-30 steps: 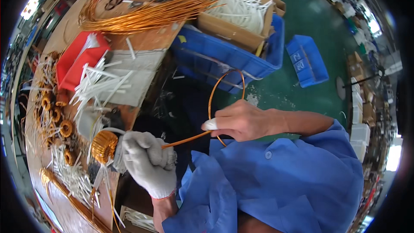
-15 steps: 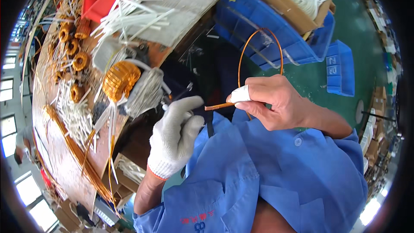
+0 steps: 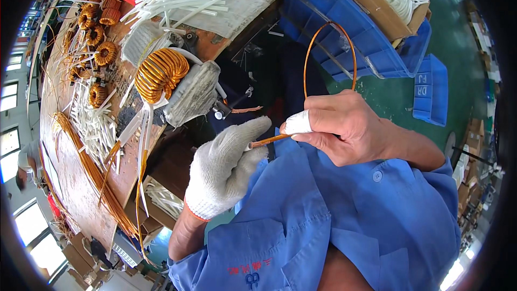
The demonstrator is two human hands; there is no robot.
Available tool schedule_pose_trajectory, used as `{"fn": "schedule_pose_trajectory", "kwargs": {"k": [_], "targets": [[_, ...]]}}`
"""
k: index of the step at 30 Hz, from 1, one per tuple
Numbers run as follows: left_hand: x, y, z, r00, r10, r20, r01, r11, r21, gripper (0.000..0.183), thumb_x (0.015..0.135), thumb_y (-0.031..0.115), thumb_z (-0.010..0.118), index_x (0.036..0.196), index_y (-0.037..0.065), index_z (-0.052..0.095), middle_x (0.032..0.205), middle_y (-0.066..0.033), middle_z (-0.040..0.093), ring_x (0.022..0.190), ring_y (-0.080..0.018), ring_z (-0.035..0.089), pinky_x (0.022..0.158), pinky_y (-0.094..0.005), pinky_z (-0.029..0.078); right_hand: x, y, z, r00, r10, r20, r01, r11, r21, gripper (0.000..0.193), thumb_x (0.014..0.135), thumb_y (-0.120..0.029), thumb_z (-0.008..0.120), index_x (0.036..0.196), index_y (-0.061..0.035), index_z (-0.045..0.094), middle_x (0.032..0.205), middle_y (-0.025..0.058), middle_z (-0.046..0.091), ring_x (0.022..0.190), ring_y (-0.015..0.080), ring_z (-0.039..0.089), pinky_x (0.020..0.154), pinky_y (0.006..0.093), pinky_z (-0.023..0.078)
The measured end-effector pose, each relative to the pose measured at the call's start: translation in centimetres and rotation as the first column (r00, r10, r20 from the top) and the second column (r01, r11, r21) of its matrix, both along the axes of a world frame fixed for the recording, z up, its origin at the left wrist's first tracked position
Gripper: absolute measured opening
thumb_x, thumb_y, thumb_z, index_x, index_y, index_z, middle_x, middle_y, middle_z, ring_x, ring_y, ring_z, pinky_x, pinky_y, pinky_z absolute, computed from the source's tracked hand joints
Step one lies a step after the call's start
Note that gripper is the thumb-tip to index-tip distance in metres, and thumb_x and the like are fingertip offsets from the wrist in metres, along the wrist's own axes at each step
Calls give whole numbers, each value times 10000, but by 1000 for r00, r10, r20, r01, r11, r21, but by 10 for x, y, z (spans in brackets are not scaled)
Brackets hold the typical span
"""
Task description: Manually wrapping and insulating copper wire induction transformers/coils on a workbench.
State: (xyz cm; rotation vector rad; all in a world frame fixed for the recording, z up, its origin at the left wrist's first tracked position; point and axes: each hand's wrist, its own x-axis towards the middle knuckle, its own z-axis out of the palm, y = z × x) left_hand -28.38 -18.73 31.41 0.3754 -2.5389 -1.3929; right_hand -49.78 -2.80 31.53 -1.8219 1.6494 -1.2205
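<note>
Copper wire (image 3: 328, 48) loops up from the bare right hand (image 3: 344, 126), pinched tight — the gloved left hand (image 3: 229, 170) closes around its end, beside the tabletop (image 3: 75, 194).

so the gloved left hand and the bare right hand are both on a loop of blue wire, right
Not quite: the wire is copper-coloured, not blue, as the head view shows. The rest stands: the gloved left hand and the bare right hand both hold it.

Bright daylight, window glare lower left, sharp centre, heavy fisheye edge distortion, black corners
</note>
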Motion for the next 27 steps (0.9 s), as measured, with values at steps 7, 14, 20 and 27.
{"fn": "schedule_pose_trajectory", "kwargs": {"k": [7, 14, 20, 27], "targets": [[-1, -2, 3, 989, -73, 131, 94, 983, -159, 416, 889, 108, 781, 1286, 24, 692, 903, -142, 710, 729, -309, 709, 634, -387, 547, -9, 5, -7, 991, 80, -110, -76, 996, 36, 119, 865, -9, 804, 966, -34, 746, 721, 72, 553, 547, 223, 574, 462, 375, 393], [-2, 4, 10, 943, -189, 275, 292, 867, -404, 393, 902, 183, 762, 1260, 57, 661, 773, -83, 606, 652, -282, 670, 547, -405, 520, 11, -4, 2, 965, 158, -208, -149, 987, 57, 144, 846, -7, 800, 935, -18, 688, 751, 67, 561, 587, 222, 611, 496, 361, 487], [7, -14, -1, 975, -133, 177, 205, 847, -490, 217, 923, 169, 752, 1091, 59, 669, 779, -123, 623, 649, -347, 656, 566, -453, 522, 1, -14, -9, 937, 64, -344, -120, 982, -145, 207, 848, -94, 806, 969, -22, 655, 793, 75, 605, 661, 254, 642, 592, 378, 524], [-2, 5, -10, 862, -346, 371, 500, 705, -503, 196, 885, 129, 754, 1056, 50, 698, 799, -168, 692, 618, -403, 651, 544, -476, 514, 11, 13, -16, 760, 199, -619, -197, 978, 72, 169, 898, -257, 705, 877, -113, 620, 762, 40, 576, 701, 219, 652, 626, 400, 511]]}}
